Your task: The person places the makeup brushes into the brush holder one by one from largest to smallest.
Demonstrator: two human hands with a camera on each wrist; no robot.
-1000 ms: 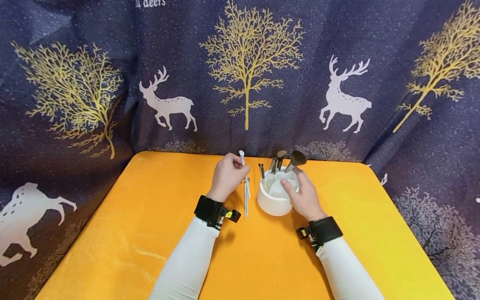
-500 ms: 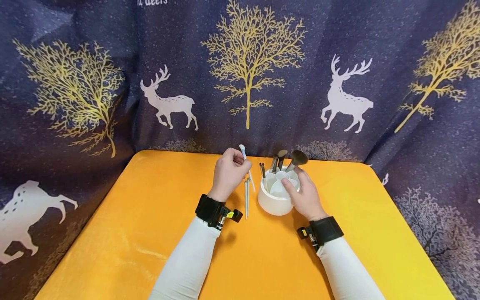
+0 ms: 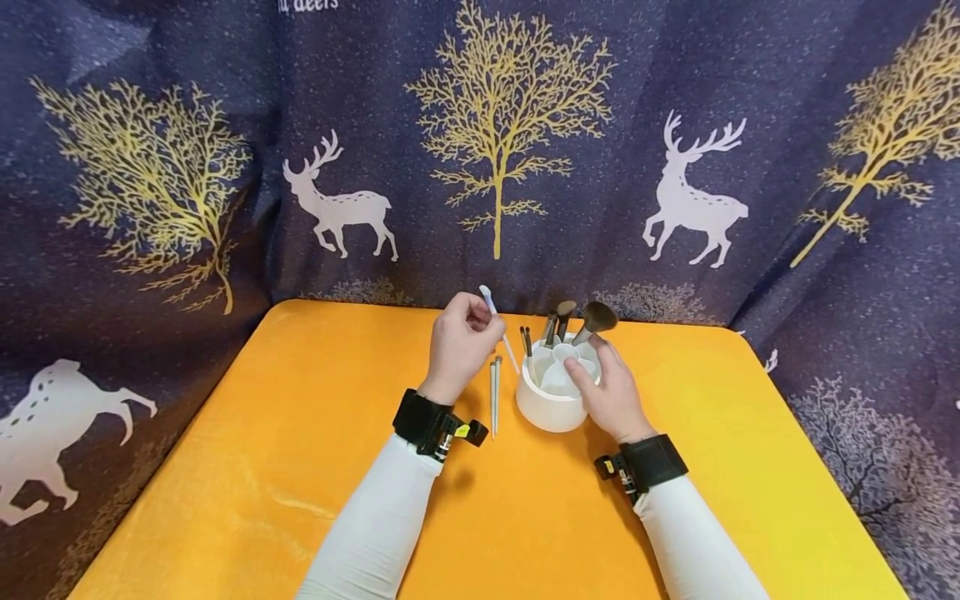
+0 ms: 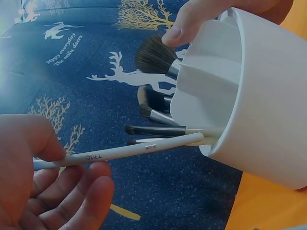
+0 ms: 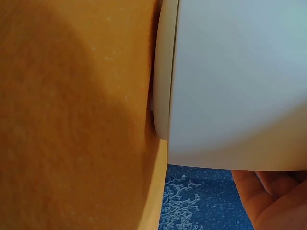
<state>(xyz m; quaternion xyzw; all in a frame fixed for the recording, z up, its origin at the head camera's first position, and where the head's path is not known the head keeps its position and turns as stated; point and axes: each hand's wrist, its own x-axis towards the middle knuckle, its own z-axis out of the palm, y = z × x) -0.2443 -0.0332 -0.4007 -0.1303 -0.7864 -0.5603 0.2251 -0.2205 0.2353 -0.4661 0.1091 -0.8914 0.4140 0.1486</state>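
My left hand (image 3: 463, 346) pinches a slim makeup brush (image 4: 127, 152) with a pale handle between thumb and fingers. Its bristle end points up and away, and the handle's tail slants down to the rim of a round white brush holder (image 3: 550, 414). In the left wrist view that tail overlaps the holder's edge beside the small dark brushes (image 4: 156, 130). My right hand (image 3: 615, 398) grips the holder at its right side, thumb over the rim near the petal-shaped dividers. A large fluffy brush (image 3: 598, 317) and several smaller ones stand inside the holder.
Two slim brushes (image 3: 494, 400) lie side by side on the orange-yellow tablecloth (image 3: 300, 467), left of the holder. A dark blue curtain (image 3: 420, 100) printed with deer and trees hangs right behind the table's far edge.
The brush in my left hand has been lifted off beside the two lying brushes, and its tail has swung right toward the holder's rim. The right hand and holder have stayed nearly still.
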